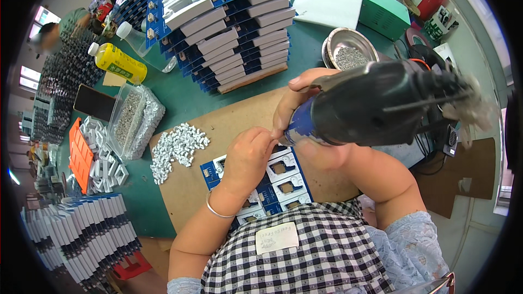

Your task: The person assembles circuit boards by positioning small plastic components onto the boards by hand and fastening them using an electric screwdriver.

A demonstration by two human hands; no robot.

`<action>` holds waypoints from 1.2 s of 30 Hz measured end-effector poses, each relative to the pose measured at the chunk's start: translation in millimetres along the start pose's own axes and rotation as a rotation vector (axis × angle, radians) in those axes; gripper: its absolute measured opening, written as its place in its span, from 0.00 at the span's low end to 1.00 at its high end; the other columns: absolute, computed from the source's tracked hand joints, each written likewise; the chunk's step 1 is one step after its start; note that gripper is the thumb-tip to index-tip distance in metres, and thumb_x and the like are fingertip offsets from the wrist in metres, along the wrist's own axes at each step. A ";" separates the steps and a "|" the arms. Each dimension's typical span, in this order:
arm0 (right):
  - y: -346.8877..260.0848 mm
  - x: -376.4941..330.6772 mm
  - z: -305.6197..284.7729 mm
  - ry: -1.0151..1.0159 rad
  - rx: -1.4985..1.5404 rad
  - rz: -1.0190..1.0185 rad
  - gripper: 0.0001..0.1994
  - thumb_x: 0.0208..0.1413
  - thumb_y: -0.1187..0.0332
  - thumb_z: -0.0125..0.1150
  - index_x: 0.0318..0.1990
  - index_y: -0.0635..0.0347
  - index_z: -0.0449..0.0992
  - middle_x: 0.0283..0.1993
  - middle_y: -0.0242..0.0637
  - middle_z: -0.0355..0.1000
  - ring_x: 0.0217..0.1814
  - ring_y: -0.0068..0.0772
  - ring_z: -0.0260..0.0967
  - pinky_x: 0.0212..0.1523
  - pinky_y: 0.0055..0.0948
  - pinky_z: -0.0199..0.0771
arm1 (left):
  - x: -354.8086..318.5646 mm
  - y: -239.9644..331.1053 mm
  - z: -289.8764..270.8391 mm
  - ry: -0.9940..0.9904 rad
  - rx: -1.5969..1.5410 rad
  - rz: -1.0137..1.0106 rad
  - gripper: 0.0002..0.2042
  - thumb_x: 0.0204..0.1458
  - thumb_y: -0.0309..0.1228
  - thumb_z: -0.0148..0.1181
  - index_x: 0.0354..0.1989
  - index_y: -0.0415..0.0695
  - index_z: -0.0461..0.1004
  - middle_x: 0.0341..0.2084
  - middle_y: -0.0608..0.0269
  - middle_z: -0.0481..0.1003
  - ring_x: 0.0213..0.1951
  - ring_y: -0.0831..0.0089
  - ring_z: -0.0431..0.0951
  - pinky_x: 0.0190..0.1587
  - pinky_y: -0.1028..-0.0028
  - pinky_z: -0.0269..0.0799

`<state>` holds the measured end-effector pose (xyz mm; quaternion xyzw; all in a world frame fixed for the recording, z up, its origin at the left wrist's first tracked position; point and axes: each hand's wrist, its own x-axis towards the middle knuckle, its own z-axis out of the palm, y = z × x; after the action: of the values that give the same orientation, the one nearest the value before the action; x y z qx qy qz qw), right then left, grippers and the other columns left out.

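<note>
Right hand (305,103) grips electric screwdriver (376,103), axis level, tip left; left hand (248,155) pinches blue board (278,177).

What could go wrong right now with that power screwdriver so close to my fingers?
The left hand has fingertips right at the tip of the electric screwdriver held by the right hand, so a slip might pinch or jab them. The blue panel seems held only by that hand and may shift. The white clips nearby could scatter.
</note>
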<state>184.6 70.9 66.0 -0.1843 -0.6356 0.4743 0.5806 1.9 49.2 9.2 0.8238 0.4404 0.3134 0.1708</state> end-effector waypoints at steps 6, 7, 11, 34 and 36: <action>11.7 3.1 11.1 0.011 -0.095 0.003 0.30 0.46 0.72 0.62 0.56 0.63 0.56 0.32 0.42 0.71 0.32 0.28 0.71 0.33 0.24 0.73 | -1.4 -2.5 0.3 -0.020 0.035 0.010 0.08 0.42 0.22 0.65 0.31 0.39 0.73 0.28 0.57 0.73 0.31 0.56 0.75 0.34 0.63 0.72; 14.4 4.0 10.8 0.012 -0.098 0.002 0.30 0.46 0.72 0.62 0.56 0.63 0.56 0.32 0.42 0.71 0.32 0.28 0.71 0.33 0.24 0.73 | -1.5 -2.9 0.4 -0.032 0.045 0.029 0.08 0.42 0.21 0.65 0.31 0.39 0.73 0.28 0.57 0.73 0.31 0.56 0.75 0.34 0.62 0.72; 18.4 9.6 17.7 0.031 0.018 0.067 0.28 0.44 0.79 0.59 0.54 0.62 0.56 0.35 0.40 0.70 0.36 0.27 0.70 0.37 0.25 0.72 | 0.2 -0.4 -0.2 -0.018 0.037 0.036 0.08 0.42 0.21 0.64 0.32 0.39 0.73 0.29 0.57 0.73 0.32 0.56 0.75 0.34 0.62 0.72; 2.3 -7.9 -4.2 0.349 0.272 -0.122 0.27 0.52 0.60 0.59 0.56 0.61 0.59 0.31 0.41 0.67 0.29 0.35 0.70 0.34 0.36 0.75 | -10.1 -42.8 -72.6 0.149 0.224 0.010 0.05 0.44 0.25 0.65 0.31 0.44 0.79 0.29 0.60 0.76 0.38 0.59 0.73 0.42 0.65 0.70; -3.0 -12.3 -7.0 0.322 0.181 -0.142 0.27 0.52 0.57 0.59 0.56 0.61 0.59 0.31 0.41 0.67 0.29 0.35 0.70 0.34 0.36 0.75 | -20.5 -57.9 -92.6 0.137 0.383 -0.123 0.04 0.41 0.27 0.66 0.27 0.47 0.80 0.27 0.65 0.76 0.33 0.61 0.72 0.39 0.64 0.67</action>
<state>195.1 62.6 60.7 -0.1596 -0.5010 0.4517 0.7208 -104.2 64.7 38.5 0.7895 0.5521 0.2681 -0.0003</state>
